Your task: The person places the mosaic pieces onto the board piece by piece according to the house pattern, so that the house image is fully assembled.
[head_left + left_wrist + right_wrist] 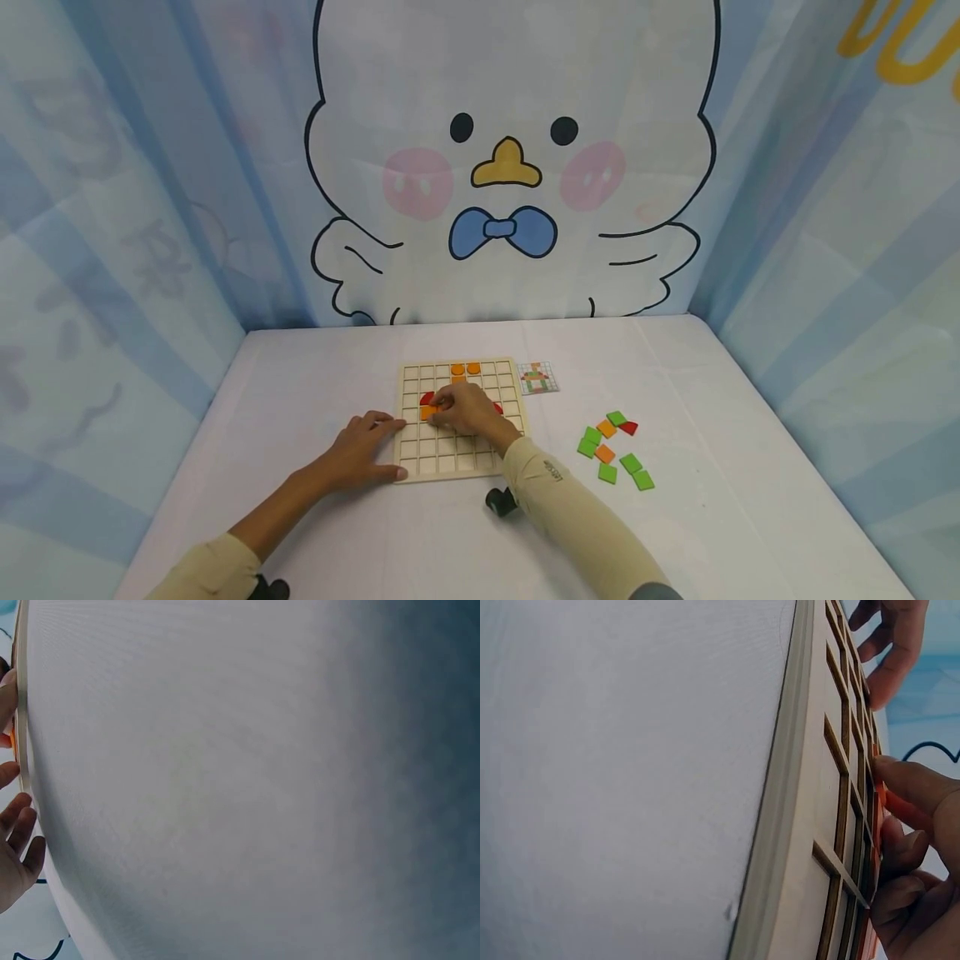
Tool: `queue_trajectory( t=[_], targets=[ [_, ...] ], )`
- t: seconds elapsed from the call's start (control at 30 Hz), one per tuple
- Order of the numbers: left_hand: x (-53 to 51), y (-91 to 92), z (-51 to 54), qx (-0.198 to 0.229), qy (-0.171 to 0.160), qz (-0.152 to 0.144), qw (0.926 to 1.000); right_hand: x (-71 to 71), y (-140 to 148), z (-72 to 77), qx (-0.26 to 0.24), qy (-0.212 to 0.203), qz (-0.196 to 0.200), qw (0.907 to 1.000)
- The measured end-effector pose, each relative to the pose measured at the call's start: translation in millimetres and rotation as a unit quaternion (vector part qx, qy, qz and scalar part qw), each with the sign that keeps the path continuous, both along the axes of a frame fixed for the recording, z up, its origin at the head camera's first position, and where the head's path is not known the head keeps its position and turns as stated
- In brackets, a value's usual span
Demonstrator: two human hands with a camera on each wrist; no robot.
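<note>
A square wooden grid board (438,467) lies on the white table. My left hand (354,454) rests at its left side, with spread fingertips and thumb touching the edge. Over the middle of the board, my right hand (471,408) pinches an orange square tile (428,412) at a left cell; its fingers partly cover the cells around it. A red quarter-round tile (427,399) sits just above. At the top of the grid are two orange rounded tiles (473,368), with an orange tile (458,379) below. Another red tile (498,407) shows beyond the right hand.
A small pattern card (537,377) lies beside the board's upper right corner. Several loose green tiles (608,473), orange tiles (604,454) and a red tile (628,427) are scattered to the right. A black object (500,502) is under the right sleeve. Printed curtains surround the table.
</note>
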State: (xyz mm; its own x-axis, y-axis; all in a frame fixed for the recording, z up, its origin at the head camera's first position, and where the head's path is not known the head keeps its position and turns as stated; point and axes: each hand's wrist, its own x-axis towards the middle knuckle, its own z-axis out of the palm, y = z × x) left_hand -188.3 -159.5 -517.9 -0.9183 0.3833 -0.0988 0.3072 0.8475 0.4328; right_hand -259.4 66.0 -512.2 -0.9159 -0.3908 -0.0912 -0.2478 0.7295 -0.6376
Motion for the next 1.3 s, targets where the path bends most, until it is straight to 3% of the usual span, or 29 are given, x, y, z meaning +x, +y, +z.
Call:
queue_trajectory(
  t=[1.3],
  targets=[
    [1.8,1.0,3.8,-0.008,0.008,-0.006,0.9999,2.6,-0.4,2.4,-0.021,-0.002,-0.01,0.9997]
  ],
)
